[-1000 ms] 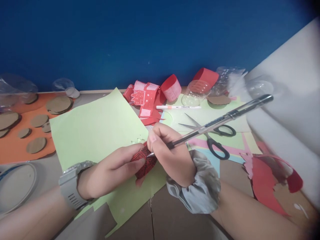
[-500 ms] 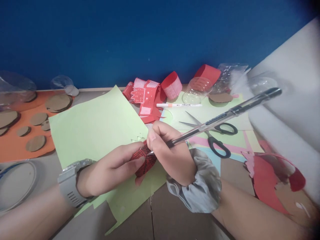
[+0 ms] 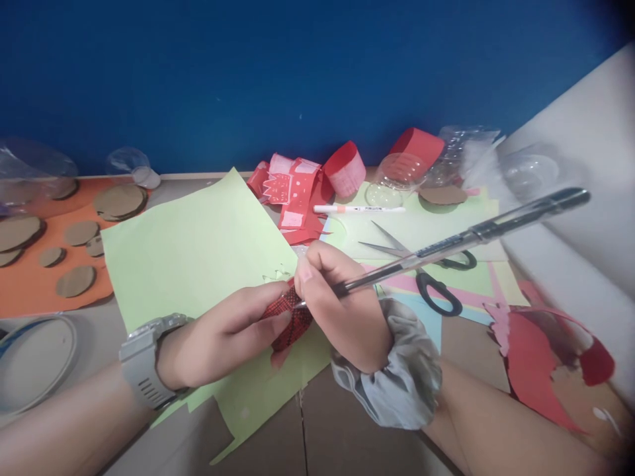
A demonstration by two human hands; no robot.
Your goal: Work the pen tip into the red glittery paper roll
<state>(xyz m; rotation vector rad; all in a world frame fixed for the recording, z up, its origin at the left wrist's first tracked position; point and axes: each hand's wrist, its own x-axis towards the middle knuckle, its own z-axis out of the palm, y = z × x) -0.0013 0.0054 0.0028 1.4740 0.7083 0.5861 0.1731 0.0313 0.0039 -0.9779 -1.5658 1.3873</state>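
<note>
My left hand (image 3: 233,327) is closed around a curled piece of red paper (image 3: 292,327) marked with a black grid pattern. Its thumb presses on the near face of that piece. In my right hand (image 3: 342,311) a clear-barrelled black pen (image 3: 426,254) is pinched, its tip touching the gridded surface and its back end slanting up to the right. Some of my right fingers rest at the top edge of the red piece, partly hidden. Both hands are over a light green sheet of paper (image 3: 198,244), which has a small drawn outline near my fingers.
Black-handled scissors (image 3: 439,294) lie open on coloured sheets at right, near a white marker (image 3: 357,209). Red paper rings (image 3: 344,170) and clear plastic cups (image 3: 399,173) line the blue wall. Cardboard discs (image 3: 75,281) rest on orange paper at left. Red scraps (image 3: 533,370) lie at right.
The pen's back end has swung down and to the right, while its tip stays on the red piece. The whole view has shifted slightly. Both grips are the same.
</note>
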